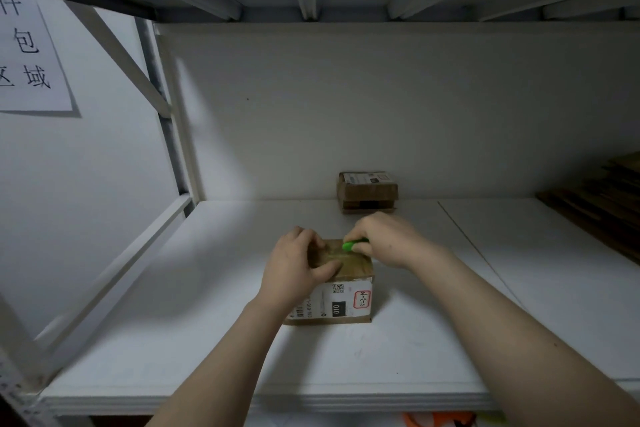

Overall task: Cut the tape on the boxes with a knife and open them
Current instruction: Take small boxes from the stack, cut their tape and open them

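A small brown cardboard box (349, 270) with a white shipping label on its near side stands on the white shelf (214, 329). My left hand (294, 267) grips the box's top left part, thumb across the lid. My right hand (384, 239) holds a green knife (351, 245) at the far right edge of the lid, its tip against the taped top. A second small box (367, 191) with a label on top stands against the back wall, just behind my hands.
Flattened brown cardboard (602, 201) lies stacked at the shelf's right end. A white metal rack post and brace (166, 135) rise at the left, beside a paper sign (31, 52) on the wall. Something orange (440, 419) shows below the shelf's front edge.
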